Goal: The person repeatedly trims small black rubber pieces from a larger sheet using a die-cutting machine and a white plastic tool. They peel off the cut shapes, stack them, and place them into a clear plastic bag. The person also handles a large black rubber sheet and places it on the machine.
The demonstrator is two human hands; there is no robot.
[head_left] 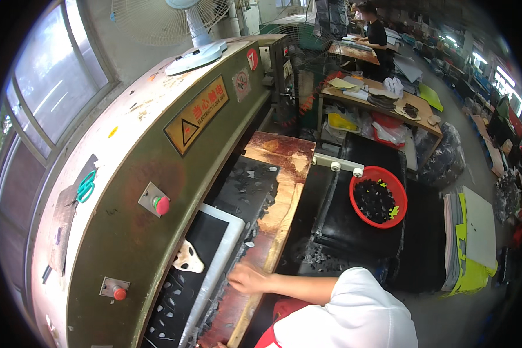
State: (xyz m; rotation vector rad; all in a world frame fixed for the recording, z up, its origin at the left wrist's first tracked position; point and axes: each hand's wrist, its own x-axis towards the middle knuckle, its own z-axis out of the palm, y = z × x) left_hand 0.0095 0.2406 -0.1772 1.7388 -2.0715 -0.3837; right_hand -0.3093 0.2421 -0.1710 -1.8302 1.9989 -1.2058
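Note:
My right hand (248,278) reaches in from the lower right, over the worn wooden board (293,188). Its fingers are curled closed; whatever they hold, if anything, is hidden. Just left of it runs a pale metal bar (217,252), part of a frame over black sheet material (197,232). Small dark scraps (249,235) lie along the board by the hand. An off-white piece with dark holes (189,258) rests inside the frame. Only a sliver of my left hand (220,345) shows at the bottom edge; its fingers are hidden.
A green machine beam (185,180) with red buttons (161,205) runs along the left. On it are green-handled scissors (86,187) and a fan (197,55). A red bowl (403,197) of black and yellow-green pieces stands right. Stacked sheets (475,238) lie farther right. A person (374,35) works behind.

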